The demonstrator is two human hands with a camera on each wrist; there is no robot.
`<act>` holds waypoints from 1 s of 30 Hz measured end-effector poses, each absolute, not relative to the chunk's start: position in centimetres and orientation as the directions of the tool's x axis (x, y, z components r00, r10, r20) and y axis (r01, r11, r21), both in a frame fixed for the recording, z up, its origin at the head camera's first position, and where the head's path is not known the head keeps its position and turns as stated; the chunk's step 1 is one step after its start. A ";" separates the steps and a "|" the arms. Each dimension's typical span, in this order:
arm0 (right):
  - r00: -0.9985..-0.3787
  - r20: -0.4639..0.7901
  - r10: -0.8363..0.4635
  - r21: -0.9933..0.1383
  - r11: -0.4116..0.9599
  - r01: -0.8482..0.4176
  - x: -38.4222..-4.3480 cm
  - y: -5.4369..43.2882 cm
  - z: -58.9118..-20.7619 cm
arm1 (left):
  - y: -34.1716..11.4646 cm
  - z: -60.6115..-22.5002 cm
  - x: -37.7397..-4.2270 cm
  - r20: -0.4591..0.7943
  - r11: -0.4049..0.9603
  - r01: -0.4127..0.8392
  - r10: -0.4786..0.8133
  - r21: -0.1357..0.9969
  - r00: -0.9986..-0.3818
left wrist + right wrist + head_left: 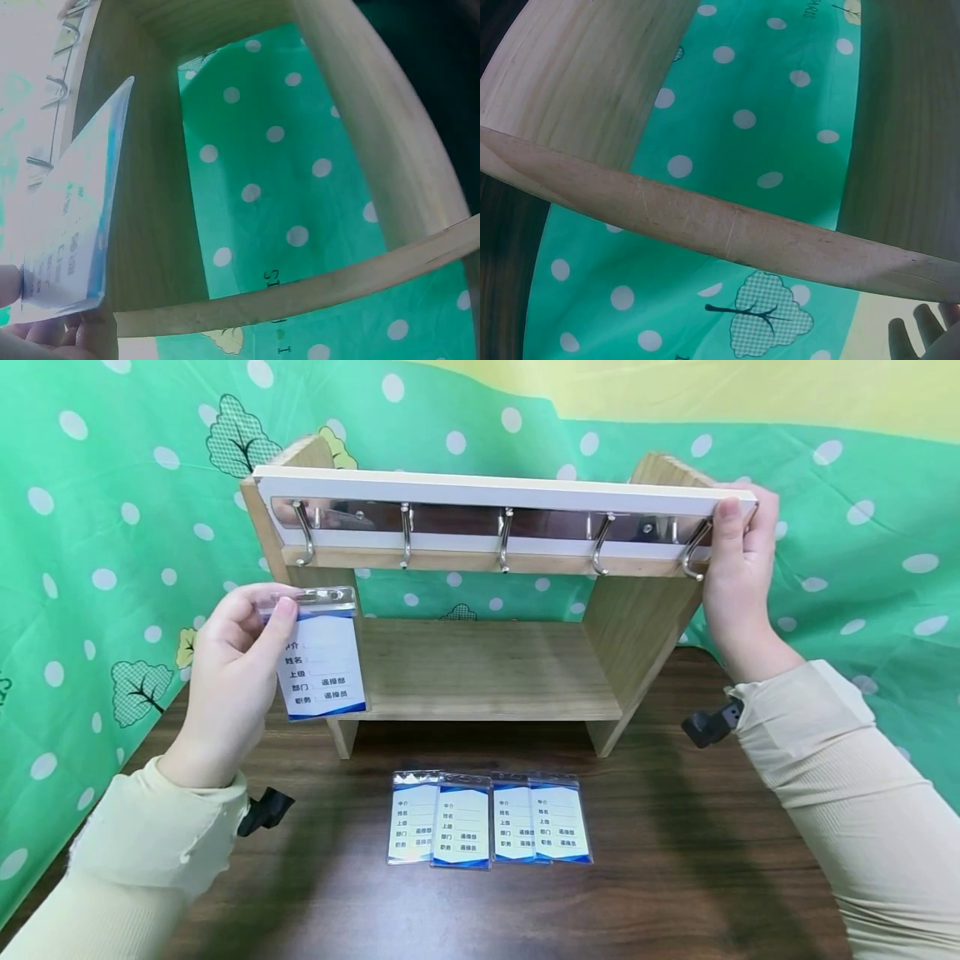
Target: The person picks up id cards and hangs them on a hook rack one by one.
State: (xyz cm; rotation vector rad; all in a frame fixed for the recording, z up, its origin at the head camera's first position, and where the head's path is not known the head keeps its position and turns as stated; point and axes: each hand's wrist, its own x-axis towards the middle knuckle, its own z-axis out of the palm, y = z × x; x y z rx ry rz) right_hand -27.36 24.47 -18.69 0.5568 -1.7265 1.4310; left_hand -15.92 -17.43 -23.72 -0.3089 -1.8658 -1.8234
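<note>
In the head view my left hand (236,672) pinches a clear-sleeved ID badge (324,664) by its upper left edge, thumb in front. The badge hangs just below the leftmost hook (304,533), apart from it. The same badge (71,217) shows edge-on in the left wrist view. My right hand (742,564) grips the right end of the white hook rack (465,485), its thumb pressed on the front near the rightmost hook (696,550). Several metal hooks line the rack. On the table, several more badges (461,822) lie side by side, partly overlapping.
A wooden shelf (487,668) stands on the dark wood table (480,910), with the rack across its top front. Green dotted cloth (97,560) hangs behind and at the sides. The shelf's side panel edge (727,232) crosses the right wrist view.
</note>
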 end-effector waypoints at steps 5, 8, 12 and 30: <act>-0.598 0.784 0.167 -0.620 0.219 -0.753 -27.3 24.5 -18.7 | -17.5 -22.9 -16.4 0.526 0.092 0.518 -0.187 0.850 -0.830; -0.598 0.784 0.166 -0.620 0.214 -0.755 -27.3 24.5 -18.7 | -17.6 -22.3 -16.7 0.531 0.084 0.525 -0.198 0.847 -0.824; -0.588 0.793 0.158 -0.608 0.231 -0.759 -27.3 24.5 -18.7 | -17.7 -21.8 -17.0 0.535 0.063 0.536 -0.220 0.842 -0.815; -0.594 0.792 0.140 -0.609 0.236 -0.757 -27.4 24.8 -18.8 | -17.8 -21.0 -17.6 0.489 0.158 0.463 -0.250 0.872 -0.836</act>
